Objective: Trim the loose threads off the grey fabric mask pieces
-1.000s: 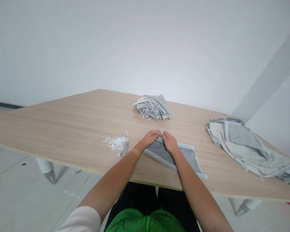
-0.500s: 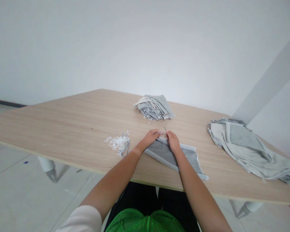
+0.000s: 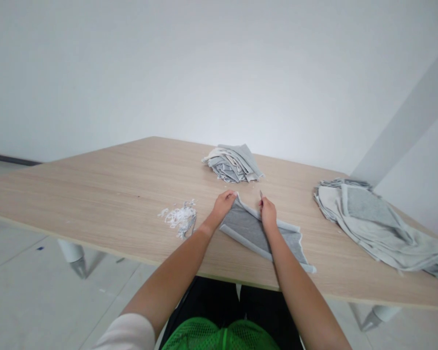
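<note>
A grey fabric piece (image 3: 251, 224) with pale rolled edges lies on the table in front of me. My left hand (image 3: 224, 202) pinches its far left corner and lifts it a little. My right hand (image 3: 268, 212) is closed around a small, thin, pointed metal tool (image 3: 261, 194), its tip poking up past the fingers; most of it is hidden, so its exact kind does not show. The right wrist and forearm pass over the fabric. Left of my left hand sits a small heap of white and grey thread scraps (image 3: 182, 218).
A stack of folded grey and cream cloth pieces (image 3: 235, 164) stands behind my hands. To the right, a larger pile of similar cloths (image 3: 375, 226) spreads along the wooden table (image 3: 95, 189). A white wall (image 3: 219, 73) rises behind the table.
My left hand has moved left and away from me, drawing the fabric corner up with it. My right hand has shifted slightly right with the tool, so the hands are farther apart.
</note>
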{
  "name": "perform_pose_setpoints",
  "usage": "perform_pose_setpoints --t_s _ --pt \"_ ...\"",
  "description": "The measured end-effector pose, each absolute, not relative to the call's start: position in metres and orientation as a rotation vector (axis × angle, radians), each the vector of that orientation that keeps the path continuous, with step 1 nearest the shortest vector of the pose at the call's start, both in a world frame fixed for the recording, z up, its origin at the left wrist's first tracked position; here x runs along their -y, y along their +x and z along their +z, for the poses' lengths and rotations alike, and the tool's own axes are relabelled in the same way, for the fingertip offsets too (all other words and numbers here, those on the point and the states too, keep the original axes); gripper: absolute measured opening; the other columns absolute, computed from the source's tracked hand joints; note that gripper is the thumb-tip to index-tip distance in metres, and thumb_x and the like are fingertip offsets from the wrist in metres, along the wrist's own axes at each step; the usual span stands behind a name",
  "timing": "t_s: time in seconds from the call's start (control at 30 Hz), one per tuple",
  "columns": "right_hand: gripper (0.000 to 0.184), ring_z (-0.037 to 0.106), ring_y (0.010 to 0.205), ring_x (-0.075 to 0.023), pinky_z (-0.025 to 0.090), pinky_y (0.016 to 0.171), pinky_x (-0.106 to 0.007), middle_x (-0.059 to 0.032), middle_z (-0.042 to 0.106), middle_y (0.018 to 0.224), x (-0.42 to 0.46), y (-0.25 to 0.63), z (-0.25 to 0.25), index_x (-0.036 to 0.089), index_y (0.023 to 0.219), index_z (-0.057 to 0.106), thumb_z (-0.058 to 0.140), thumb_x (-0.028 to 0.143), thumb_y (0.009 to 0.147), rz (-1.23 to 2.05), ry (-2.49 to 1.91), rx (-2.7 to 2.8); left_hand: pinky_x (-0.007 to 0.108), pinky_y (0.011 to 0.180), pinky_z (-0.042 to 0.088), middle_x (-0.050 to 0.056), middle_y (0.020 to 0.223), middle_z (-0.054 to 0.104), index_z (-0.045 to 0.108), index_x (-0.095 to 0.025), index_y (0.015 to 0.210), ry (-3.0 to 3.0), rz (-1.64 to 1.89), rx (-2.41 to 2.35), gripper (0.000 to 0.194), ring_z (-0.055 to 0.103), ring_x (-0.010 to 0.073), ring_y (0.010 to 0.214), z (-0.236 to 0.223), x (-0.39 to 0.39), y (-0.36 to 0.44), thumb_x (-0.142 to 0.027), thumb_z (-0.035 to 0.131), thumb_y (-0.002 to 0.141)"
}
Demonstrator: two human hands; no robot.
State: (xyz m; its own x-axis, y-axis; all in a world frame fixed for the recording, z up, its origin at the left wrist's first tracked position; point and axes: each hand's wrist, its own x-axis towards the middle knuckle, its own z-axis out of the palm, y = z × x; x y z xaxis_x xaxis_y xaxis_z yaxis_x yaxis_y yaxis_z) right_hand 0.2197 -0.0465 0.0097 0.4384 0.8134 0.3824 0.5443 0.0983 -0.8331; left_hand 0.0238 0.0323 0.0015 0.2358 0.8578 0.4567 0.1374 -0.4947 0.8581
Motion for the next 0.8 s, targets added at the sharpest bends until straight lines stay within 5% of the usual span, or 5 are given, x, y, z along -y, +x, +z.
perform_pose_setpoints --t_s 0.33,0.53,0.8 --pt "0.047 0.055 0.071 -0.0240 0.033 0.067 -0.033 -0.0042 0.059 0.066 0.042 0.228 0.003 0.026 0.068 0.050 0.026 0.049 0.102 0.208 -1.670 1.086 0.028 0.082 0.048 0.006 0.087 0.076 0.077 -0.017 0.091 1.821 1.224 -1.166 0.034 0.066 0.0204 0.086 0.002 -0.036 0.014 -0.032 0.047 0.098" --pt "0.049 0.055 0.073 -0.0241 0.032 0.067 -0.033 -0.0048 0.060 0.069 0.044 0.231 0.006 0.026 0.070 0.051 0.025 0.053 0.101 0.184 -1.666 1.088 0.031 0.094 0.047 0.012 0.111 0.077 0.073 -0.018 0.108 1.814 1.242 -1.518 0.027 0.068 0.0235 0.106 0.004 -0.030 0.011 -0.021 0.049 0.097" --pt "0.047 0.052 0.070 -0.0227 0.035 0.065 -0.032 -0.0020 0.058 0.067 0.044 0.225 0.008 0.026 0.073 0.053 0.036 0.063 0.097 0.363 -1.588 1.402 0.029 0.069 0.050 0.008 0.078 0.075 0.070 -0.017 0.113 1.495 1.024 -1.358 0.030 0.067 0.0198 0.067 0.011 -0.032 0.005 -0.025 0.053 0.090"
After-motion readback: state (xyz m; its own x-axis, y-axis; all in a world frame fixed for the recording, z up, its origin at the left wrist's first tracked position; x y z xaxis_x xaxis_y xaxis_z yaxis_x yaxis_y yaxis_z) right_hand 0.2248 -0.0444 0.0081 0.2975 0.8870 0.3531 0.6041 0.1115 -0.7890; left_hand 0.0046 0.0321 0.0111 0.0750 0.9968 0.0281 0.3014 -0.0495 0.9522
